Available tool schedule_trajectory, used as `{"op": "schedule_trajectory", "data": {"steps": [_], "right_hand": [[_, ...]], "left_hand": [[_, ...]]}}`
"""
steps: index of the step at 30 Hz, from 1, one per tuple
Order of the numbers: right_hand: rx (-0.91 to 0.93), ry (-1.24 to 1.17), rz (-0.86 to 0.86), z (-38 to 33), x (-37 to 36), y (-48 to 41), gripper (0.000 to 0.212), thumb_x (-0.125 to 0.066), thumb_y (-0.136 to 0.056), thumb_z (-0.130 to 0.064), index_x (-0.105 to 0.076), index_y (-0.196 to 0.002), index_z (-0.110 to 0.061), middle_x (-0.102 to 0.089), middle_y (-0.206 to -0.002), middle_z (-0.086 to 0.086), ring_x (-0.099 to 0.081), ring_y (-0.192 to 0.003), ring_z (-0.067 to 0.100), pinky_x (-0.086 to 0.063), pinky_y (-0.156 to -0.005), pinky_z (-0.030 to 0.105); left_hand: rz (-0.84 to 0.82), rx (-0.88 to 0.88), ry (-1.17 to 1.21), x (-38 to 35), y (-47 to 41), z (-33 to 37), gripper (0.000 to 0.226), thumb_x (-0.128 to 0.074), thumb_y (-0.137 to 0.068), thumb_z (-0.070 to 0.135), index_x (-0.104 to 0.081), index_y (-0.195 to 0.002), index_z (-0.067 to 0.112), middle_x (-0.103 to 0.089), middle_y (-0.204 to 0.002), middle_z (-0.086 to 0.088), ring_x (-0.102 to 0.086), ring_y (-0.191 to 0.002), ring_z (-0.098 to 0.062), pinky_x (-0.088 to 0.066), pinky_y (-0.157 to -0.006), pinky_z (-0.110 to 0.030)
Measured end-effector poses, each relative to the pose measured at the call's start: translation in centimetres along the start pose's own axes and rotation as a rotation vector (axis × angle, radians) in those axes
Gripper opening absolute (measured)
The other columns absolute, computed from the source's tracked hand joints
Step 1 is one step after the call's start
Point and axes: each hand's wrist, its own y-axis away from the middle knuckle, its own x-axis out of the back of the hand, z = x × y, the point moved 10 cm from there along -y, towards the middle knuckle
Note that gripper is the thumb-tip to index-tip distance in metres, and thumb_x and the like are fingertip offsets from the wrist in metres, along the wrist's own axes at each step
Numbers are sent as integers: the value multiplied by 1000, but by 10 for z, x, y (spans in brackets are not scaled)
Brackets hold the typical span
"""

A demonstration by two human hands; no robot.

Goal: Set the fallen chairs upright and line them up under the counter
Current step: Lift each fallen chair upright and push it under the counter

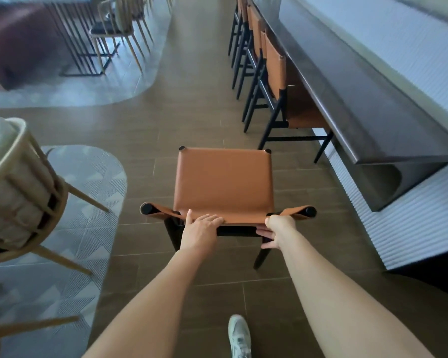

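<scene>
Chair [223, 182] upright on the floor [204, 112], in the aisle beside the counter [347, 94] | my left hand [201, 231] fingers hooked over its back's top edge | my right hand [277, 229] fingers wrapped round that edge near the post

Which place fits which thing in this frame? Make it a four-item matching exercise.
Things:
1. nearest tan chair
2. row of tan chairs
3. beige cushioned chair
4. white shoe

Places:
A. far left, over the grey patterned floor
B. along the dark counter
C. bottom edge of the view
D. mid-aisle, backrest held by the left hand and right hand

Pairs: 1-D, 2-B, 3-A, 4-C
</scene>
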Motion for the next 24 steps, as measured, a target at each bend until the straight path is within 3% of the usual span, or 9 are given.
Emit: {"op": "schedule_trajectory", "data": {"steps": [5, 12, 15, 19, 22, 24], "right_hand": [[-56, 85, -33, -31, -4, -19, 37, -41, -101, -9, -42, -139, -8, -70, -107, 14, -59, -94, 28, -28, -103, 73], [-93, 122, -41, -67, -14, -42, 35, -42, -99, -4, -47, -133, -2, -70, -106, 13, -59, -96, 29, -28, -103, 72], [-118, 93, -24, -64, -12, -45, 22, -43, -97, -1, -46, -119, 1, -70, -96, 13, -63, -90, 30, -32, -102, 69], [-97, 83, -45, -66, -14, -47, 23, -45, -97, -1, -56, -117, -2, -71, -92, 12, -65, -88, 27, -37, -101, 62], [-93, 83, -56, -66, -14, -46, 23, -45, -97, -2, -59, -115, -5, -71, -92, 11, -66, -84, 24, -41, -93, 53], [-82, 94, -47, -66, -13, -45, 23, -44, -97, -3, -60, -113, -6, -71, -88, 10, -66, -78, 21, -42, -88, 49]], "left_hand": [[-28, 42, 12, 18, -41, -7, 63, -39, -87, 2, -43, -142, 34, -50, -143, 11, -42, -133, -13, -8, -119, -36], [-41, 79, 26, 35, -80, -13, 65, -43, -85, -1, -47, -140, 34, -55, -139, 12, -44, -129, -16, -19, -117, -36], [-44, 54, 14, 31, -79, -12, 67, -44, -82, -3, -48, -139, 33, -55, -138, 12, -47, -128, -11, -14, -118, -38], [-29, 62, 46, 36, -79, -11, 70, -42, -81, -7, -48, -139, 31, -54, -139, 11, -46, -129, -12, -10, -119, -40], [-71, 11, 32, 32, -75, -9, 70, -35, -85, -12, -42, -142, 27, -41, -150, 5, -32, -141, -16, 3, -119, -47], [-111, -12, 38, 27, -74, -9, 58, -33, -94, -6, -38, -144, 25, -24, -159, 1, -17, -147, -15, 9, -117, -50]]}}
